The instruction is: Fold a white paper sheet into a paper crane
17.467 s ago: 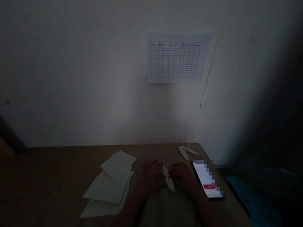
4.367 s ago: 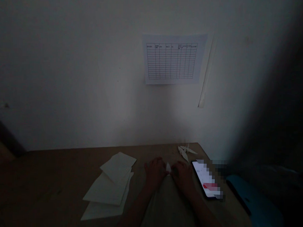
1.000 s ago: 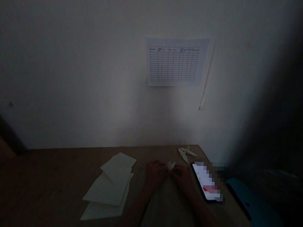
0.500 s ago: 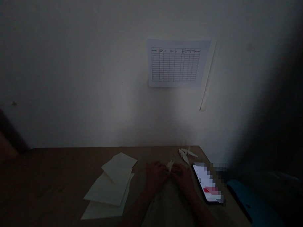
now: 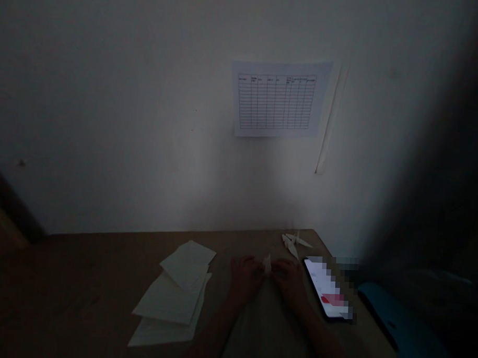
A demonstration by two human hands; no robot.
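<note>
Between my two hands stands a small piece of folded white paper (image 5: 267, 264), narrow and pointed at the top. My left hand (image 5: 246, 276) pinches it from the left side, fingers curled. From the right, my right hand (image 5: 288, 277) grips its other edge with bent fingers. Dim light hides the exact folds and fingertips. Just beyond my right hand lie a few folded paper pieces with pointed ends (image 5: 290, 244), which look like paper cranes. To the left of my left hand rests a loose pile of white paper sheets (image 5: 172, 297).
A lit phone (image 5: 327, 292) lies by the right edge of the brown table (image 5: 82, 283). A blue chair or stool (image 5: 406, 326) stands beyond that edge. The wall behind carries a printed table sheet (image 5: 281, 99).
Both hands have shifted only slightly around the folded paper, which now stands a little more upright. The sheets, the phone and the other folded pieces have not moved.
</note>
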